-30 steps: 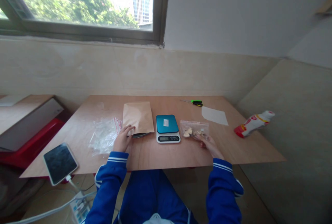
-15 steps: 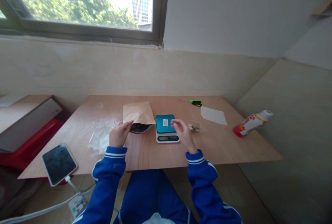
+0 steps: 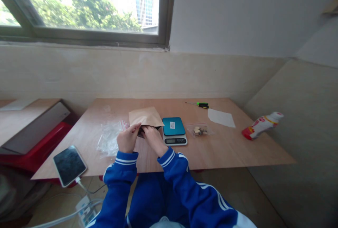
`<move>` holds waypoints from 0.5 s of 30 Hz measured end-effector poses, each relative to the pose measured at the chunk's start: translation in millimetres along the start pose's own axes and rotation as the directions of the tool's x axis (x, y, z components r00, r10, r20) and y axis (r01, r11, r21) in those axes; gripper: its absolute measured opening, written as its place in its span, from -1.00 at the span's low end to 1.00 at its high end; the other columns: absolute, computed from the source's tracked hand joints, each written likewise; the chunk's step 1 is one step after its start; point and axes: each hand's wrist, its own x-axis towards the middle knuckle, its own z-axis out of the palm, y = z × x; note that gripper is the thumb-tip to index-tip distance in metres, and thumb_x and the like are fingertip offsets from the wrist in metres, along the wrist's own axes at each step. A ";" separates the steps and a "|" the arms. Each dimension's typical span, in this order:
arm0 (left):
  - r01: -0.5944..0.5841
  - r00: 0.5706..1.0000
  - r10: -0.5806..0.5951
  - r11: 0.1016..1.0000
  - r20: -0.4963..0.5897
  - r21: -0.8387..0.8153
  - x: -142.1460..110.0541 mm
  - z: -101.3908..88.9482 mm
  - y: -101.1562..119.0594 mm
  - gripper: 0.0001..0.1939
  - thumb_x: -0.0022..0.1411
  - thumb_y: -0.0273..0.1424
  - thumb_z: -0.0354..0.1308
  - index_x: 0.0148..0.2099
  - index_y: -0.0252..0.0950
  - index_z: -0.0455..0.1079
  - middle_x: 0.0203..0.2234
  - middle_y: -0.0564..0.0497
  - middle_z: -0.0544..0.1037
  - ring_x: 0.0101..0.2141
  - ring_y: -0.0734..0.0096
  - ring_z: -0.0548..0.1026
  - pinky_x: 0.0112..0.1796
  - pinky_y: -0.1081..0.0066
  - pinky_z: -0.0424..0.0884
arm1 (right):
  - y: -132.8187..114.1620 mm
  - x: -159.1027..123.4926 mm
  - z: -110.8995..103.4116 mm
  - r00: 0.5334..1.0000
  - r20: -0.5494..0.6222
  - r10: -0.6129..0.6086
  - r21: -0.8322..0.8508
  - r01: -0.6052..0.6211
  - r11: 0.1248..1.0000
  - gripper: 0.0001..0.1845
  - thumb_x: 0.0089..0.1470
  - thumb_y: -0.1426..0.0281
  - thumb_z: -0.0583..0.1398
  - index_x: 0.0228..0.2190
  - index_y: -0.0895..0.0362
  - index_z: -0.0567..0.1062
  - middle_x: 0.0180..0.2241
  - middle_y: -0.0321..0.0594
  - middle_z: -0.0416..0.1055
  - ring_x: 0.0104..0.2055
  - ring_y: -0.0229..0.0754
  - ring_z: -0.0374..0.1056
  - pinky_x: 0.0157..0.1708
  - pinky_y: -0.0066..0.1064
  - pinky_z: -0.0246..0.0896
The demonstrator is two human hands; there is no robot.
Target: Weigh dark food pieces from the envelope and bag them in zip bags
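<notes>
A brown paper bag [image 3: 145, 116] lies on the table with its mouth toward me. My left hand [image 3: 128, 139] pinches the bag's upper edge at the left of the opening. Into that opening reach the fingers of my right hand [image 3: 153, 139]; the fingertips are out of sight inside, so their grip is hidden. What the bag contains looks dark and cannot be made out. Just right of the bag sits a kitchen scale [image 3: 174, 129] with a teal top and a small white label. Beside it is a clear zip bag [image 3: 200, 130] holding small light and dark pieces.
Crumpled clear plastic bags [image 3: 108, 138] lie left of my left hand. A tablet [image 3: 70, 165] with a cable rests at the left front edge. Toward the back are screwdrivers [image 3: 202, 105] and a white paper [image 3: 221, 118]. A red-and-white bottle [image 3: 261, 126] stands at right.
My right hand has moved left from above the scale into the mouth of the paper bag. My left hand still holds the bag's edge. The view has shifted slightly.
</notes>
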 end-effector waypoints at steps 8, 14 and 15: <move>0.018 1.000 -0.018 0.997 -0.009 -0.070 2.3 0.3 2.4 -0.77 0.16 -0.22 0.14 -0.17 -0.08 0.56 -0.47 0.02 0.63 -0.38 0.22 0.57 -0.40 0.42 0.33 | 10.9 -11.2 -10.4 0.996 -0.090 -0.024 0.018 0.026 1.000 -0.83 0.19 0.44 0.12 -0.23 0.14 0.51 -0.22 -0.08 0.52 -0.15 -0.04 0.40 -0.13 -0.23 0.27; 0.046 0.999 -0.044 0.996 0.027 -0.072 4.6 -3.5 9.0 -0.76 0.15 -0.24 0.14 -0.17 -0.11 0.56 -0.43 -0.01 0.64 -0.33 0.16 0.58 -0.36 0.38 0.35 | 15.9 -19.6 -14.4 0.982 -0.190 -0.001 0.191 0.038 0.981 -0.81 0.17 0.47 0.12 -0.25 0.15 0.54 -0.21 -0.10 0.52 -0.12 -0.06 0.40 -0.05 -0.22 0.27; 0.053 0.998 -0.051 0.996 0.030 -0.070 5.0 -4.1 9.7 -0.76 0.16 -0.24 0.14 -0.17 -0.11 0.56 -0.43 -0.01 0.64 -0.32 0.15 0.58 -0.36 0.38 0.35 | 16.5 -20.8 -15.1 0.975 -0.224 0.016 0.227 0.036 0.973 -0.81 0.17 0.47 0.12 -0.24 0.15 0.54 -0.21 -0.10 0.52 -0.12 -0.07 0.41 -0.05 -0.23 0.27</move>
